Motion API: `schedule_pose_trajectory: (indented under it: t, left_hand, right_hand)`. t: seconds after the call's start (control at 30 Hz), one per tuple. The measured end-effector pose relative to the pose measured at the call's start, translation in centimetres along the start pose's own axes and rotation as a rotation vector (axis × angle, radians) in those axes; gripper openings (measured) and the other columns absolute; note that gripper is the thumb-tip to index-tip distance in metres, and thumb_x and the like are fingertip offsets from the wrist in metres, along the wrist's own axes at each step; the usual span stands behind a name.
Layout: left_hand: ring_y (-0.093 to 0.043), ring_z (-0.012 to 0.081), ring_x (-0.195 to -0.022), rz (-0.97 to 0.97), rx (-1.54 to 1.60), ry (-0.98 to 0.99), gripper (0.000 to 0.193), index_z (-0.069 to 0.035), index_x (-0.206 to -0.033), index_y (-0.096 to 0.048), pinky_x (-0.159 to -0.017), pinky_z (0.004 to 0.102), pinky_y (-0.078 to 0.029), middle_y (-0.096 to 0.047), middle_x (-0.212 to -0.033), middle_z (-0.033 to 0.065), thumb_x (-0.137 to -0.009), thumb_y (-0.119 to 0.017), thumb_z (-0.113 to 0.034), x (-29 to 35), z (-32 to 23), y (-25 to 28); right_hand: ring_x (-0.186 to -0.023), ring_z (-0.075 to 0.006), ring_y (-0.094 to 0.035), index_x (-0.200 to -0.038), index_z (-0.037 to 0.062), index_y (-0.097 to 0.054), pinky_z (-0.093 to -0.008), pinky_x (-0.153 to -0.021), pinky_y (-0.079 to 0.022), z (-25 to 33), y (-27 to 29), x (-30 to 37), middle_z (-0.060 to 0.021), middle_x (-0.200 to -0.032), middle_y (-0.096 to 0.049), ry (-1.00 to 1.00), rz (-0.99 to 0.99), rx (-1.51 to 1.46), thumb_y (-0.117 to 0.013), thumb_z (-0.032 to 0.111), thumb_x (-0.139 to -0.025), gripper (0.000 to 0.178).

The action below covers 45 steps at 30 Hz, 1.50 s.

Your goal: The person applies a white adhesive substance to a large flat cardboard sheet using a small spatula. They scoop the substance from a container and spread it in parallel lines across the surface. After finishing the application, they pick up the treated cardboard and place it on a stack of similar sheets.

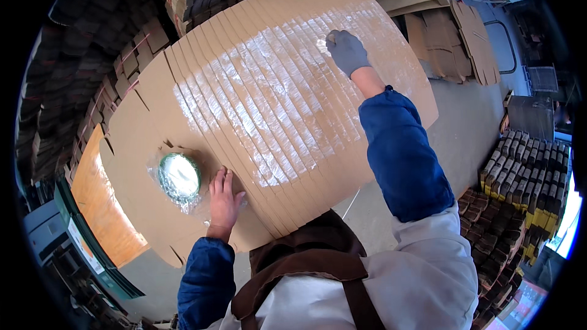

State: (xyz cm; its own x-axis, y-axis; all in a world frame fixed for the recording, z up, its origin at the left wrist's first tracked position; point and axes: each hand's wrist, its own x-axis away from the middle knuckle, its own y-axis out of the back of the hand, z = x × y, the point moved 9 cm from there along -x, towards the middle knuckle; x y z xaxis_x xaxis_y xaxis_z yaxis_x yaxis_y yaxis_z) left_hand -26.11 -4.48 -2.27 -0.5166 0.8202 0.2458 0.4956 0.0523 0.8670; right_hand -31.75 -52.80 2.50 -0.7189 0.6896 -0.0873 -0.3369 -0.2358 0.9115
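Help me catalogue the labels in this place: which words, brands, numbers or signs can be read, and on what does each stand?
No text can be read anywhere.
Cardboard sheets: no lettering made out.
Round green-rimmed thing: glare hides any marking.
White panel at lower left: too blurred to read.
Pale sheet at lower right: too small and blurred.

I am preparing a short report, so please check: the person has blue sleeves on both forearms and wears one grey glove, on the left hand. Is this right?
Not quite: the grey glove is on the right hand, as the head view shows; the left hand is bare. The blue sleeves are as you say.
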Motion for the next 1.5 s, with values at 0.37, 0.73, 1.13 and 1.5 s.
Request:
schedule_pose_trajectory:
  t: [0.37, 0.73, 1.13, 1.5]
  left_hand:
    - [-0.038, 0.0389, -0.131, 0.001, -0.010, 0.010, 0.075, -0.003, -0.142, -0.043, -0.111, 0.0459, -0.035, -0.037, -0.148, 0.0155, -0.076, -0.077, -0.013, 0.0, 0.5, -0.3]
    - [-0.039, 0.0382, -0.130, -0.024, -0.018, -0.026, 0.075, -0.008, -0.144, -0.043, -0.110, 0.0446, -0.036, -0.038, -0.148, 0.0157, -0.077, -0.076, -0.012, 0.1, -0.4, 0.2]
    - [-0.039, 0.0378, -0.130, -0.021, -0.080, -0.043, 0.075, -0.012, -0.146, -0.043, -0.109, 0.0433, -0.037, -0.038, -0.147, 0.0145, -0.078, -0.076, -0.014, 0.2, -0.5, 0.3]
    - [-0.039, 0.0380, -0.130, -0.020, -0.053, -0.051, 0.075, -0.012, -0.146, -0.043, -0.110, 0.0439, -0.036, -0.038, -0.147, 0.0141, -0.079, -0.075, -0.016, 0.2, -0.4, 0.1]
  right_hand:
    - [-0.093, -0.0412, -0.063, -0.097, 0.0099, -0.064, -0.0484, -0.081, -0.051, -0.7, 2.9, 6.5, -0.0192, -0.101, -0.063, -0.078, 0.021, -0.094, -0.058, 0.027, -0.092, 0.019]
    - [-0.087, -0.0386, -0.065, -0.102, 0.0130, -0.065, -0.0459, -0.075, -0.052, 0.4, 0.9, 15.5, -0.0144, -0.099, -0.064, -0.058, 0.092, -0.053, -0.060, 0.020, -0.091, 0.014]
    - [-0.082, -0.0389, -0.064, -0.098, 0.0160, -0.065, -0.0479, -0.073, -0.052, 1.4, 3.2, 18.3, -0.0145, -0.095, -0.064, -0.090, 0.074, -0.043, -0.059, 0.026, -0.092, 0.013]
    - [-0.077, -0.0380, -0.065, -0.099, 0.0146, -0.064, -0.0477, -0.070, -0.053, 4.6, 0.2, 21.5, -0.0140, -0.093, -0.064, 0.005, 0.122, 0.032, -0.059, 0.026, -0.092, 0.014]
